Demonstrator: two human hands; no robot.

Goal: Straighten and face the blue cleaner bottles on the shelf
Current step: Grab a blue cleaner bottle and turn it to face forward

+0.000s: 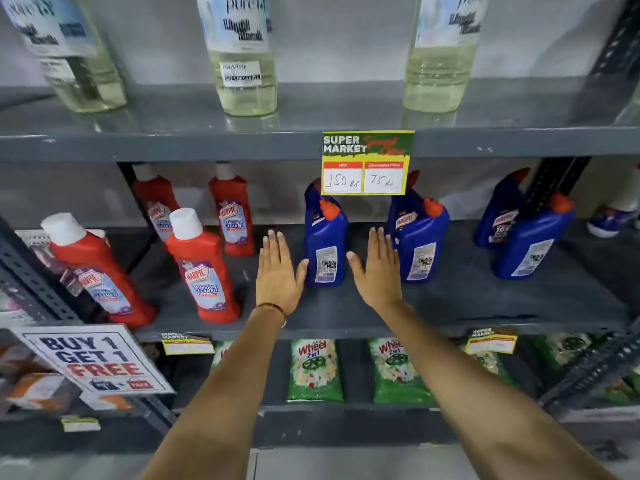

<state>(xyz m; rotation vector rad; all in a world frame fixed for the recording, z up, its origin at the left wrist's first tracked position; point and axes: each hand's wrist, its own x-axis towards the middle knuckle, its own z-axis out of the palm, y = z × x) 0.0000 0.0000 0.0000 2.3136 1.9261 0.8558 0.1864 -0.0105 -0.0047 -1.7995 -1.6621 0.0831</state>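
Both flat and open, holding nothing: left hand (pixel 277 271) and right hand (pixel 377 271) palm-down over the grey metal shelf (pixel 485 299), either side of the nearest blue cleaner bottle (pixel 325 247), left thumb touching its base. Standing with back label forward, like its front-row neighbours (pixel 420 242) and (pixel 533 240); more blue ones behind. Left: glossy red bottles (pixel 204 271), white-capped. Above: hanging price card (pixel 367 162), then clear bottles (pixel 244 53) of pale liquid before a grey wall.
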